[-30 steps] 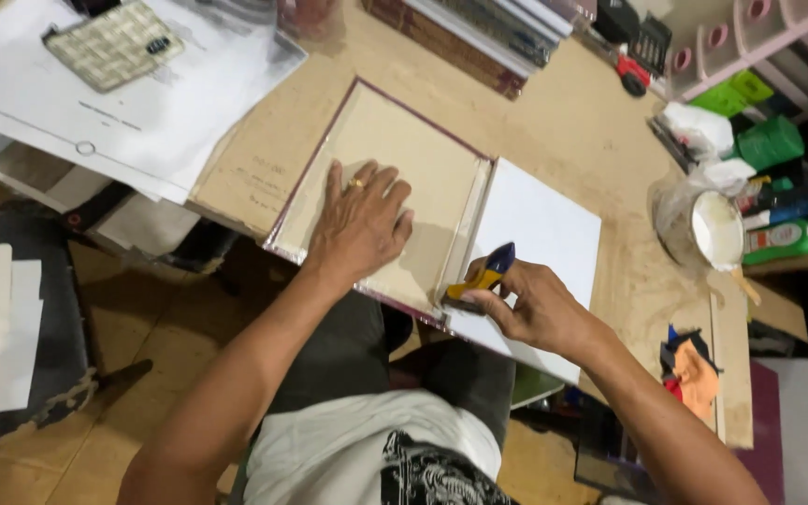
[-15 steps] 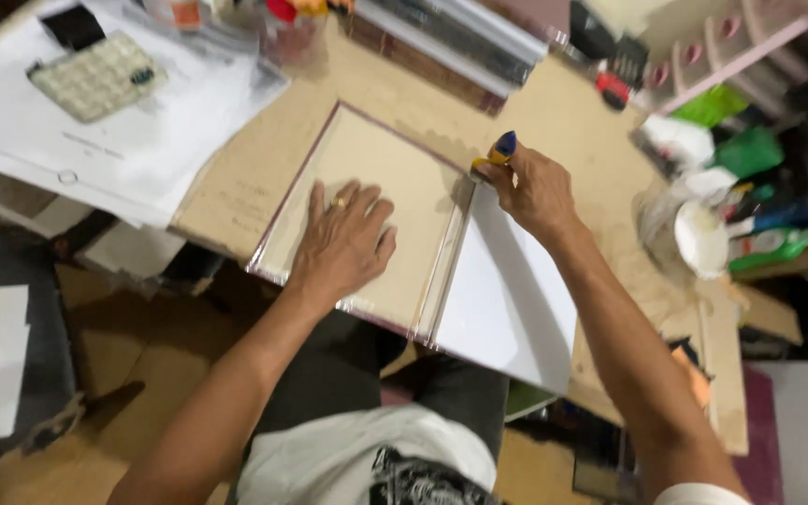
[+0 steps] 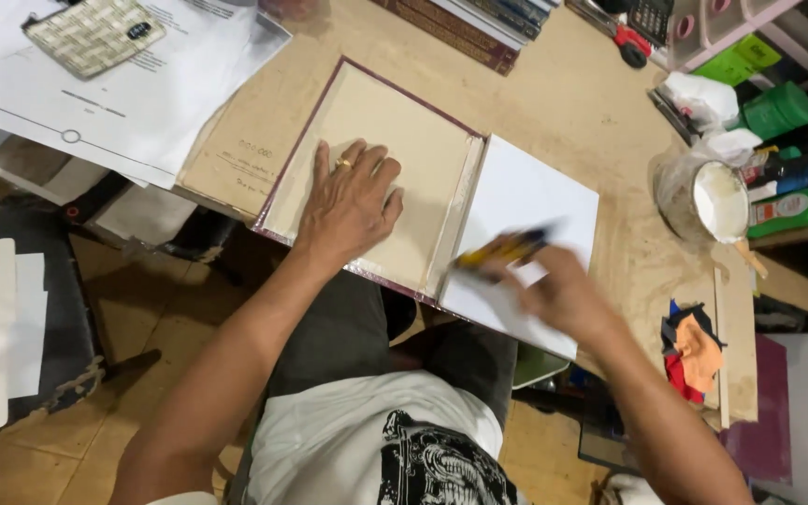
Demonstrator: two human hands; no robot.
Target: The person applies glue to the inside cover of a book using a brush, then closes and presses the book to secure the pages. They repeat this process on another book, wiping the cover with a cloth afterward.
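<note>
1. Book cover (image 3: 423, 150), opened flat on a pale wooden table (image 3: 572, 103): rectangular board, matte tan inside, thin maroon edging along its rim, lying near the table's front edge.
2. White sheet block (image 3: 526, 201), smooth and rectangular, touching the cover's right side along the spine.
3. Left hand (image 3: 353, 201): palm down, fingers spread flat on the tan board, holding nothing; a gold ring shows on one finger.
4. Right hand (image 3: 563, 290): blurred, fingers closed around a slim yellow and dark tool (image 3: 502, 251) whose tip lies at the spine gap near the lower end.
5. Round white-rimmed tub (image 3: 717, 201) in a clear plastic wrap, on the table's right part, well apart from the cover.
6. Woven straw-coloured pad (image 3: 95, 33) on loose printed papers (image 3: 142, 103), upper left.
7. Orange, red and black rag (image 3: 694, 351), crumpled, at the right edge.
8. Change from half a second ago: the right hand and tool were at the spine's far end; now they sit at its near end. The left hand remains pressed on the board.
</note>
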